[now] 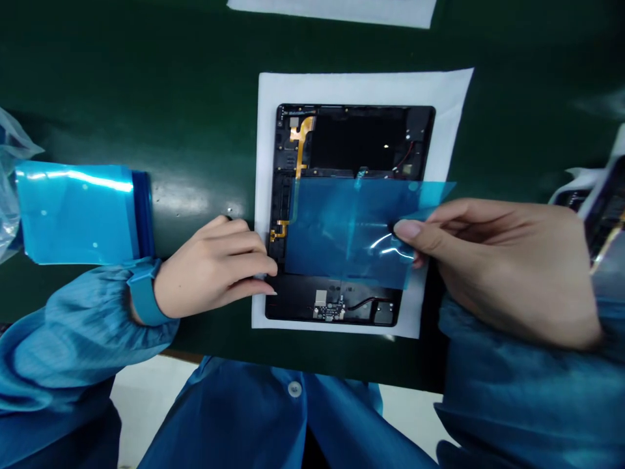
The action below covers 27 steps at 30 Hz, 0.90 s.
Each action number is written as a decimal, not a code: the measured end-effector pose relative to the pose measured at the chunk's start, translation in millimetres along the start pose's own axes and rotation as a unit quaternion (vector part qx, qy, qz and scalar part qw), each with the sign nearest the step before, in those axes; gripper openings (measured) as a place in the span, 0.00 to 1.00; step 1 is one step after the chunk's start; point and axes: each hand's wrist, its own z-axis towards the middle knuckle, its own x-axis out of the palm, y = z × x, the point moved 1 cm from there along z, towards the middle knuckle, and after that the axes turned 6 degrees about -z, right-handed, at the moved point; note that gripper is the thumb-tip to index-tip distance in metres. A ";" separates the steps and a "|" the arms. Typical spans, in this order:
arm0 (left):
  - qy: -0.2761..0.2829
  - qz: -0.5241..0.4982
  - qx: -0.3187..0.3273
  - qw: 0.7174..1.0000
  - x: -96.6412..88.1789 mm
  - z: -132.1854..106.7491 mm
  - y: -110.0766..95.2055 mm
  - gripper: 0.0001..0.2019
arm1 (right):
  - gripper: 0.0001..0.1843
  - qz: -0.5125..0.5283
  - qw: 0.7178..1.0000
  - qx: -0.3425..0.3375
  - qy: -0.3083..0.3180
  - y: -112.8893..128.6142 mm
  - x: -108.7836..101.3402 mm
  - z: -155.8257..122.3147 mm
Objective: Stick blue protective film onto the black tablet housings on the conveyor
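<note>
An opened tablet housing [361, 140] lies on a white sheet of paper [446, 117]; its inside shows orange flex cables, a dark panel and a small circuit board along the near edge. Between the thumb and fingers of my right hand [512, 260], a translucent blue film [336, 228] is pinched at its right side. That film lies over the middle of the housing and hides part of what is beneath. At the housing's left edge is my left hand [219, 267], its fingers bent, with thumb and forefinger apart and nothing visible between them.
A stack of blue films [78, 215] sits on the green table [195, 78] at left, beside a clear plastic bag [12, 176]. Another white sheet [342, 8] shows at the far edge. More device parts [605, 202] lie at the right edge, partly cut off.
</note>
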 end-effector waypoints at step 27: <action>-0.001 0.005 -0.001 1.000 0.7 -0.5 0.1 0.11 | 0.15 -0.011 1.000 -0.003 0.005 -2.6 0.2 1.1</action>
